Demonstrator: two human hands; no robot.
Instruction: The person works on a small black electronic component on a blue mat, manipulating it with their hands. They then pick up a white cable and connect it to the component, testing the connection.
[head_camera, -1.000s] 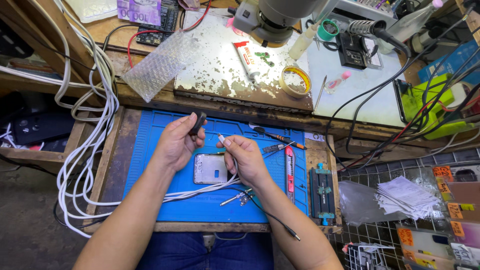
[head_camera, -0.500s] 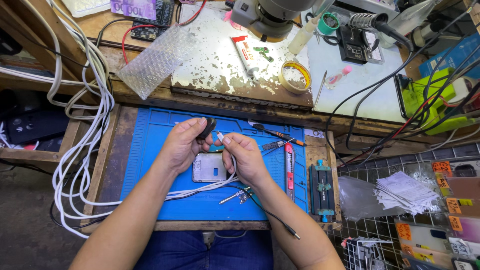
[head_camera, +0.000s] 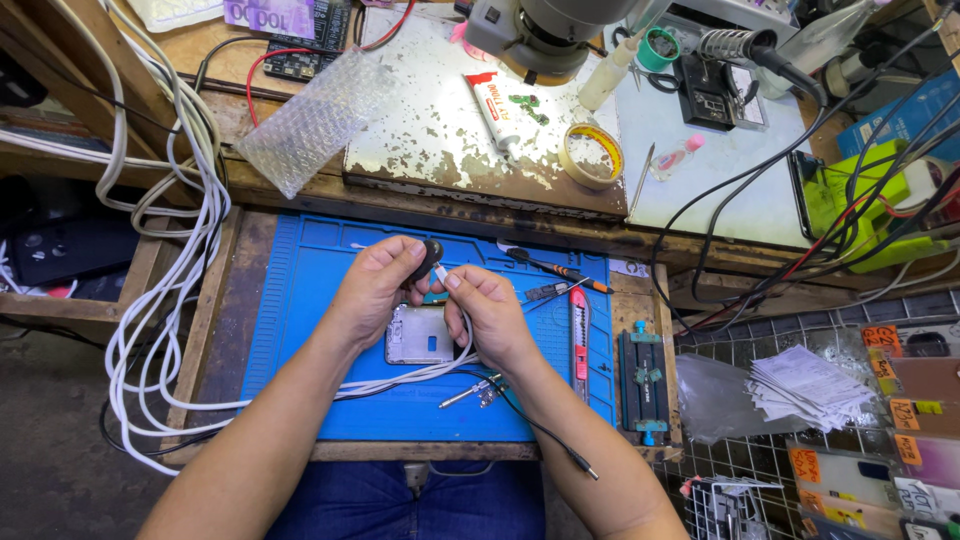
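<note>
My left hand (head_camera: 375, 285) pinches a small black round part (head_camera: 431, 256) above the blue work mat (head_camera: 300, 330). My right hand (head_camera: 490, 312) meets it from the right, holding the white plug end of a white cable (head_camera: 400, 378) against the black part. Directly below the two hands, a grey metal phone frame (head_camera: 420, 335) lies flat on the mat. The white cable runs from my right hand across the mat toward the left.
Tweezers (head_camera: 545, 292), a screwdriver (head_camera: 555, 266) and a red utility knife (head_camera: 579, 335) lie on the mat's right side. A black-tipped cable (head_camera: 540, 432) crosses the front edge. White cables (head_camera: 170, 300) hang left. Behind sit a bubble-wrap piece (head_camera: 315, 120), tape roll (head_camera: 590, 155), glue tube (head_camera: 498, 105) and microscope (head_camera: 545, 30).
My hands have come together: the left hand with the black part moved right to meet the right hand's cable plug. The view shifted slightly downward.
</note>
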